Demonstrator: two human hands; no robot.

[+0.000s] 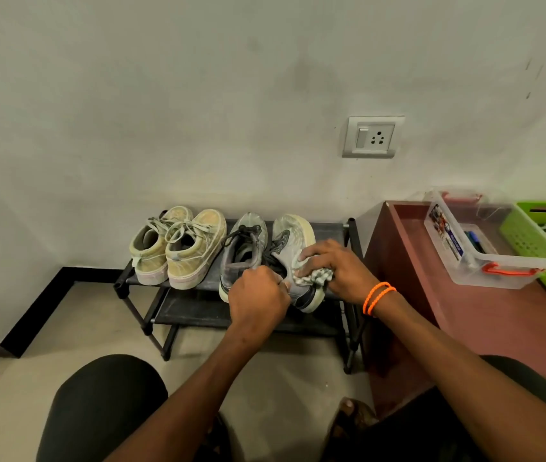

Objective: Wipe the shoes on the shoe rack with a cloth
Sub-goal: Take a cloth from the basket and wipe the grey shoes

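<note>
A person crouches before a low black rack (335,230) against a white wall, wiping the rightmost of 4 shoes on its top shelf. The left hand (258,300) is curled tight, gripping the collar of the grey shoe (293,241), which is tipped onto its side with its pale sole facing right. Its long axis runs from the heel nearest the person to the toe pointing at the wall. The right hand (335,265), with 2 orange bands (378,298) at the wrist, presses a bunched checked cloth (315,276) against the shoe's side, fingers spread loosely over it. Its grey mate (241,251) and 2 tan sneakers (178,248) stand upright to the left, toes also toward the wall. A clear bin (498,261) and green basket (545,255) sit on a red-brown table (481,315) at right.
</note>
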